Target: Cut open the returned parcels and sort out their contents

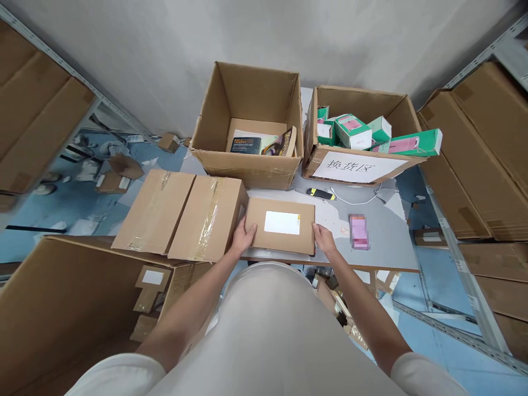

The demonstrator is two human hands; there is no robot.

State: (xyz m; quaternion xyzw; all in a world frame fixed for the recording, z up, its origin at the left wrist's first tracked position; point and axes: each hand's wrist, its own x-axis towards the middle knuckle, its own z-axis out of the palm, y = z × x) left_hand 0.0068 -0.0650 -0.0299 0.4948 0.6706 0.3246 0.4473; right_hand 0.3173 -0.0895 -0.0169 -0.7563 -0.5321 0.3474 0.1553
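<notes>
A flat brown cardboard box (pixel 280 242) with a white label (pixel 282 223) on top lies in front of me at the table's near edge. My left hand (pixel 243 236) grips its left end, thumb on the top face. At the opposite end, my right hand (pixel 323 238) holds the right side, fingers partly hidden. Two taped cartons (pixel 206 220) sit just left of my left hand. Beyond the box lies a black and yellow utility knife (pixel 320 193). A pink, blurred-out object (pixel 359 231) rests to the right of my right hand.
Behind stand an open carton (pixel 247 165) with books (pixel 245 146) and another (pixel 355 168) with green-pink boxes (pixel 353 132) and a handwritten sign. A large open carton (pixel 49 286) holding small parcels is at lower left. Shelving (pixel 466 275) flanks the right side.
</notes>
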